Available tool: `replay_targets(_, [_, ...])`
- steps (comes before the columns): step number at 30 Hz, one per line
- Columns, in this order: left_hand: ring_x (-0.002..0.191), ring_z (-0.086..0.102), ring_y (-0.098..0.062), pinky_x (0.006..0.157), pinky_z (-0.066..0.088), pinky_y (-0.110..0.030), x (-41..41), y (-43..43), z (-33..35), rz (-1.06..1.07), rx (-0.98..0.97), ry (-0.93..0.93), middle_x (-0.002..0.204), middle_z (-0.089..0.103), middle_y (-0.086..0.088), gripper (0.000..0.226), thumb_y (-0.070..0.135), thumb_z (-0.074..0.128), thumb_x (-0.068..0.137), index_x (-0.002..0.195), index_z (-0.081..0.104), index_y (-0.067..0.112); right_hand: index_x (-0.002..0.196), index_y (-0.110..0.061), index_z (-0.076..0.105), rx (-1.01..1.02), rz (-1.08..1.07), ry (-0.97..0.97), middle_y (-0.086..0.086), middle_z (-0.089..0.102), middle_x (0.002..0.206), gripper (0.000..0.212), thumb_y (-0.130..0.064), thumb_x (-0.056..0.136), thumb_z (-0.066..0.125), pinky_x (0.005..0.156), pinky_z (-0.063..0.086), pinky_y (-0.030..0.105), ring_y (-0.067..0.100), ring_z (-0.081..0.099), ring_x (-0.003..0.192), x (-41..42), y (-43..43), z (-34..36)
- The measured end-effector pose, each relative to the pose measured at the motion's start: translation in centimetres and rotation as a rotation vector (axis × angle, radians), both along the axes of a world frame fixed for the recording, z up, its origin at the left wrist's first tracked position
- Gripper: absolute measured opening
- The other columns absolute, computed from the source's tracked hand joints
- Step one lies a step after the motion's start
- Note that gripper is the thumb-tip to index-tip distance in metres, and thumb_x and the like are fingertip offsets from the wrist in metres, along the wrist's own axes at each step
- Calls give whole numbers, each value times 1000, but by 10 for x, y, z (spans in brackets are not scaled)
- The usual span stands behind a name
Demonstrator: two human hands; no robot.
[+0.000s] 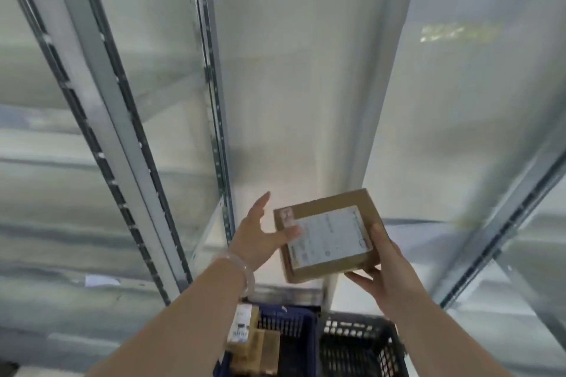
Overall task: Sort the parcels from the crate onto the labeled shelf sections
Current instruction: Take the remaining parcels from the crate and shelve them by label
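A flat brown cardboard parcel (pixel 327 232) with a white shipping label on top is held up in front of me, above the crates. My right hand (pixel 389 272) grips its right near corner, thumb on the label and fingers underneath. My left hand (pixel 260 236) touches its left edge, thumb lying on the top face and the other fingers stretched out straight and apart. A clear bangle sits on my left wrist. Below, a dark blue crate (pixel 288 324) holds several brown parcels (pixel 254 343) with labels. The whole view is blurred.
A black mesh crate (pixel 361 346) stands right of the blue one. Grey metal shelving uprights (pixel 122 144) run along the left, with shelf boards (pixel 46 168) behind them. Another rack upright (pixel 502 242) is at the right. A white wall panel (pixel 294 70) lies ahead.
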State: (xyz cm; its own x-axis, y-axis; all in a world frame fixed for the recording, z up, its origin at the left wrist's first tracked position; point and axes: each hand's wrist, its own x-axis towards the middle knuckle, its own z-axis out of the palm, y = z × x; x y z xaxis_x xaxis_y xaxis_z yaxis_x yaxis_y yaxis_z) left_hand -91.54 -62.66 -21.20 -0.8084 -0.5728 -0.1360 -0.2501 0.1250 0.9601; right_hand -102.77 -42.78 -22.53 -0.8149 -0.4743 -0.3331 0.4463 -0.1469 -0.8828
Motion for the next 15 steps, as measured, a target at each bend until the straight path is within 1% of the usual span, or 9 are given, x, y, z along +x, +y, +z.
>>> replay_targets(1, [139,37,-25,112,34,-49,-1,2,4,14,66,-12,156,34,0,105,49,80,67,152,20,41,126,-15,53,-45,-28,-14,7,68,98,48,-42,87,61,96,49,58,30,63,107,2,-1,5])
replay_targets(2, [136,42,-26,110,35,-52,-4,4,8,5,140,-13,151,42,5,100,48,79,71,151,21,43,127,-16,52,-72,-24,-16,7,66,97,49,-42,86,61,97,47,58,31,63,108,4,-3,9])
replay_targets(4, [115,60,-21,98,47,-51,-9,7,15,-39,194,-4,125,64,13,78,42,79,78,142,34,47,127,-22,52,-57,42,4,5,65,101,56,-44,77,65,101,44,59,30,62,110,11,-5,18])
replay_targets(5, [108,65,-18,94,52,-49,-10,4,18,-51,183,16,115,68,15,75,41,80,77,139,37,47,128,-26,51,-25,87,20,2,66,105,60,-45,73,66,103,41,59,27,61,111,13,-5,22])
replay_targets(6, [104,68,-16,91,55,-48,-11,0,23,-64,159,40,111,70,16,78,40,82,74,139,38,49,129,-30,50,14,123,39,-1,66,109,64,-46,70,68,105,37,60,24,60,111,13,-2,25])
replay_targets(9, [99,71,-14,86,59,-45,-10,-22,41,-166,72,43,113,70,17,90,37,86,70,142,34,50,133,-43,45,112,118,165,-5,65,122,78,-52,61,74,107,34,56,21,56,117,2,11,41])
replay_targets(11, [102,70,-14,86,58,-45,-9,-33,53,-249,-7,7,115,70,16,97,38,88,66,145,31,49,132,-50,44,156,88,294,-5,55,135,76,-55,63,77,109,33,50,19,50,125,-8,12,57])
replay_targets(13, [106,68,-14,88,58,-43,-11,-36,63,-338,-88,-44,117,69,15,102,38,88,66,148,28,46,135,-52,40,233,183,427,-10,46,140,74,-60,69,73,109,34,42,16,45,128,-14,6,72])
replay_targets(15, [109,66,-12,92,56,-40,-16,-36,74,-410,-151,-77,118,68,14,102,36,86,67,149,26,44,142,-53,31,349,357,510,-17,39,141,85,-67,69,71,107,35,36,13,40,132,-16,-4,82])
